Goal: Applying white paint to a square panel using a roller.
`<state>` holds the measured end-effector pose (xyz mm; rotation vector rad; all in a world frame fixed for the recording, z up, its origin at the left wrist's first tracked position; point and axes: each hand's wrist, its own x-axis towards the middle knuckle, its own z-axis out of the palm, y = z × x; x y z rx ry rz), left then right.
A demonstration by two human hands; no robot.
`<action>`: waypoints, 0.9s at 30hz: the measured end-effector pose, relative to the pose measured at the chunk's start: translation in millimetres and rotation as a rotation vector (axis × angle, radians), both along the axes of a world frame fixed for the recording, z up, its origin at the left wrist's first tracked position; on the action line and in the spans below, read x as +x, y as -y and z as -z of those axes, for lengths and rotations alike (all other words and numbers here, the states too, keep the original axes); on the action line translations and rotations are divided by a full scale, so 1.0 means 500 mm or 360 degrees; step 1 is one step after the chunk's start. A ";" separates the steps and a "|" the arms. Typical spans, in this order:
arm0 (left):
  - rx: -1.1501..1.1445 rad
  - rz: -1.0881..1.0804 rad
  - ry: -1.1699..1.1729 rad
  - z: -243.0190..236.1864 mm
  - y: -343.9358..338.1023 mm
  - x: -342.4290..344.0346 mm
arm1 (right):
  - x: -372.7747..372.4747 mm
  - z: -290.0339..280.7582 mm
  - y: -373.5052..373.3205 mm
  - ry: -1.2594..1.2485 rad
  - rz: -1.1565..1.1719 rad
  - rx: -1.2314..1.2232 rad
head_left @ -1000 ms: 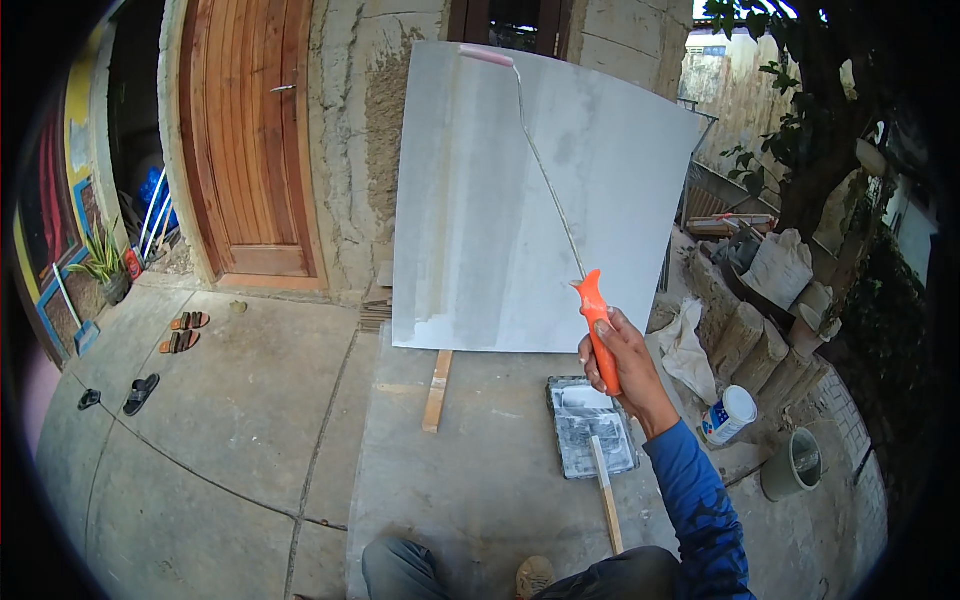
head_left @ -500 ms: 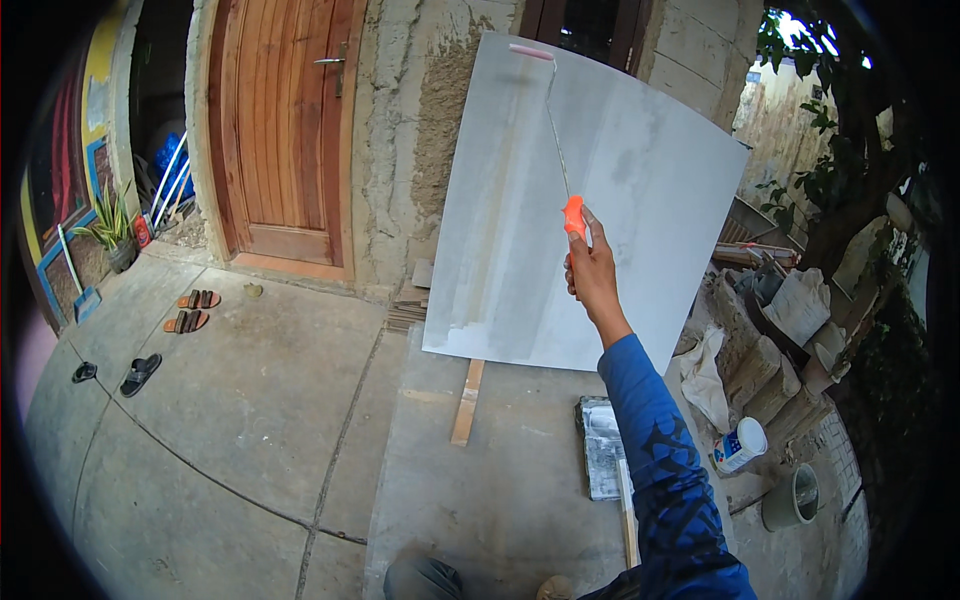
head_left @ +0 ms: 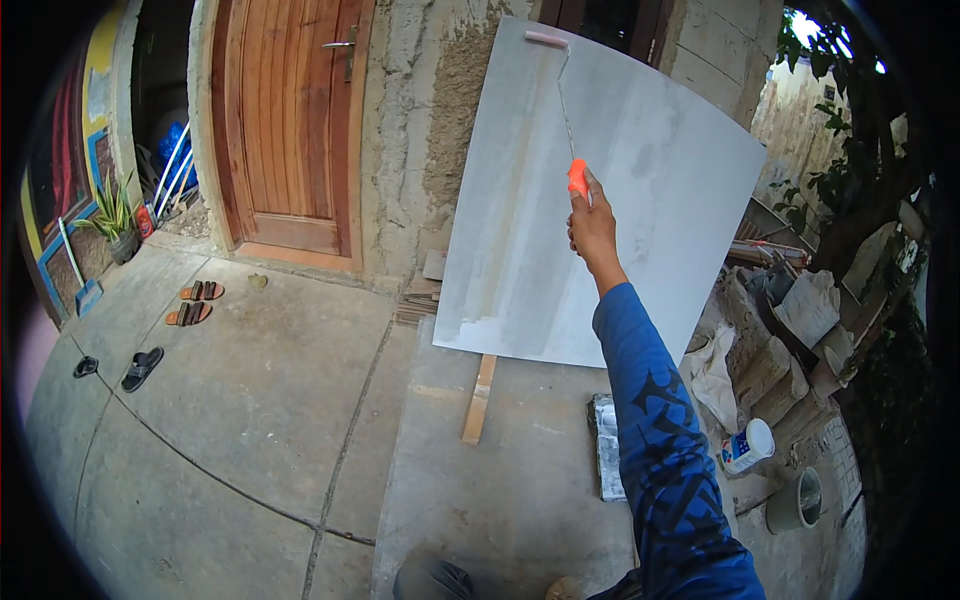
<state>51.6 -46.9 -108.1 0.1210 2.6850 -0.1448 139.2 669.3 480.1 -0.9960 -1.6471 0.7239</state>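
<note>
My right hand (head_left: pixel 592 228) is stretched out ahead, gripping the orange handle of a paint roller (head_left: pixel 577 177). Its thin metal rod runs up to the pinkish roller sleeve (head_left: pixel 547 39), which rests on the top left corner of a large grey-white board (head_left: pixel 520 240). The board leans upright against a rough plastered wall (head_left: pixel 410 140). My sleeve is blue with a dark pattern. My left hand is out of sight.
A paint tray (head_left: pixel 605 445) lies on the concrete below my arm, beside a white tub (head_left: pixel 748 446) and a grey bucket (head_left: pixel 795 500). A wooden strip (head_left: pixel 479 398) lies under the board. A wooden door (head_left: pixel 290 130) stands left; sandals (head_left: pixel 190 302) lie on the floor. Rubble and sacks (head_left: pixel 790 330) are piled right.
My right hand has gone from low by the paint tray up and forward, carrying the roller to the board's top left corner. The view has come closer to the board.
</note>
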 end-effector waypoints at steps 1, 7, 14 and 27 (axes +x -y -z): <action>0.0005 0.0028 0.0006 0.001 -0.011 -0.003 | 0.015 0.025 -0.055 0.0073 0.0097 0.0202; 0.0152 -0.0189 0.0196 -0.054 -0.026 0.000 | -0.008 0.126 -0.057 0.0136 0.0154 0.0346; 0.0007 -0.0094 0.0135 -0.043 -0.022 0.000 | -0.016 0.217 0.128 0.0093 -0.0005 -0.0228; -0.0092 -0.0020 0.0107 -0.053 -0.022 0.005 | -0.030 0.287 0.147 0.0020 0.0015 -0.0160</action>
